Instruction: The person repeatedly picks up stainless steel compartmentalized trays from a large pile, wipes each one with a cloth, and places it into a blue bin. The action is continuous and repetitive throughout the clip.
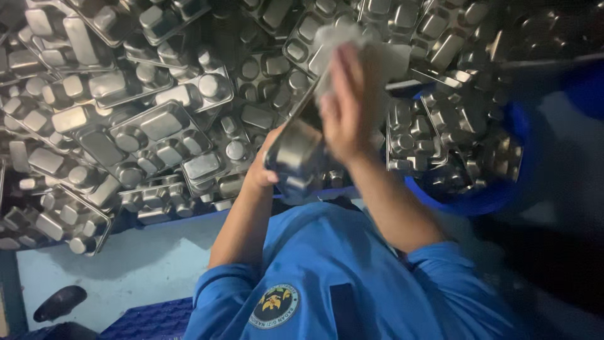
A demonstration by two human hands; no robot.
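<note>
Gripping a steel compartment tray (296, 154) tilted at picture centre, the left hand (261, 170) closes on its lower edge while the right hand (346, 110) presses a pale cloth (352, 38) against it at one o'clock. One tray in hand — a large heap of trays (145, 119) lies from nine to twelve o'clock, more in a blue tub (472, 198) at three; wiped or unwiped, I cannot tell.

A dull, shiny steel compartment tray (296, 154) is held up on edge, tilted, in front of the blue shirt, its rounded wells blurred. A pale, crumpled cloth (352, 47) presses against the tray's upper part, bunched at the top and motion-blurred, above the great heap of like trays.
</note>
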